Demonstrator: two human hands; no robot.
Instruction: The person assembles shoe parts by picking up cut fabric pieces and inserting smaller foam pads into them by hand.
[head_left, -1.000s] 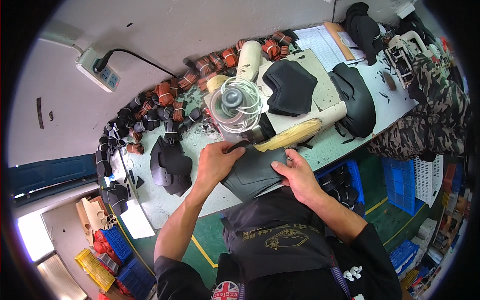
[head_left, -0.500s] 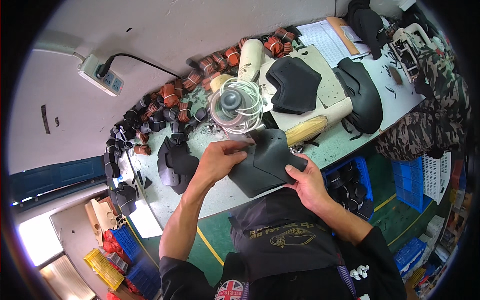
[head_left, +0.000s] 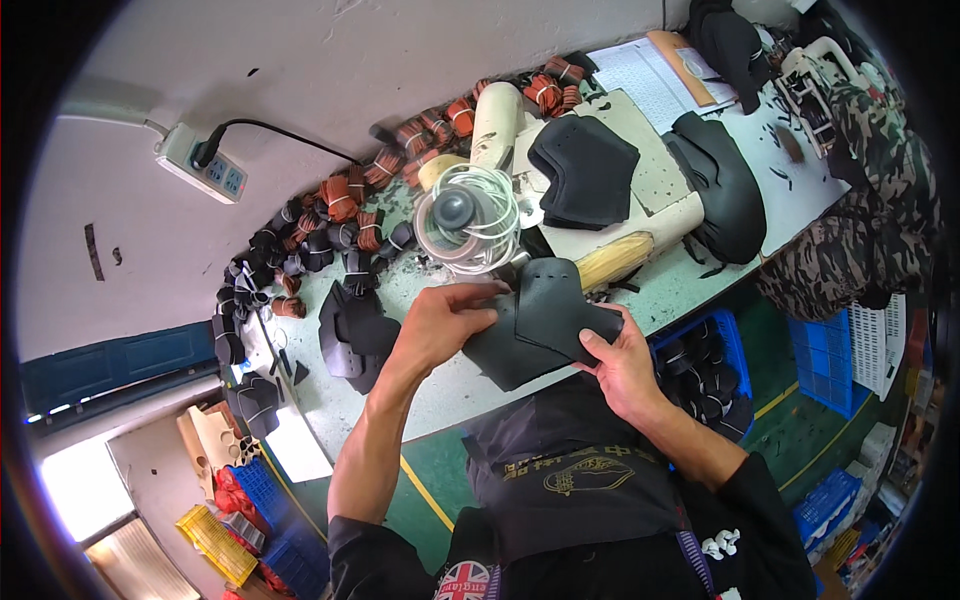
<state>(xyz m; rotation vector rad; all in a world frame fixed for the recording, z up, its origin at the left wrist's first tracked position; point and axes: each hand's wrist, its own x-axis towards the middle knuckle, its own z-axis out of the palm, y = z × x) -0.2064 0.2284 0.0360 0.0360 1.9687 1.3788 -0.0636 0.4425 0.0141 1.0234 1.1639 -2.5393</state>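
Two overlapping black leather pieces are spread between my hands in front of the machine. My left hand is closed, thumb and fingers pinching the lower leather piece at its upper left edge. The right end of the upper leather piece, which has small holes along its top tab, is gripped between thumb and fingers of my right hand. Just beyond the leather stands the pale machine with a wooden side, its working point partly hidden. A stack of black cut pieces lies on top of it.
Left of my left arm, more black pieces rest on the table. Tied brown and black bundles line the wall. A coil of white cord sits by the machine. Below the table's right edge stands a blue crate with black bundles.
The upper leather piece has shifted and turned slightly over the lower one, its right end now lying flatter in my right hand. My left hand keeps its pinch.
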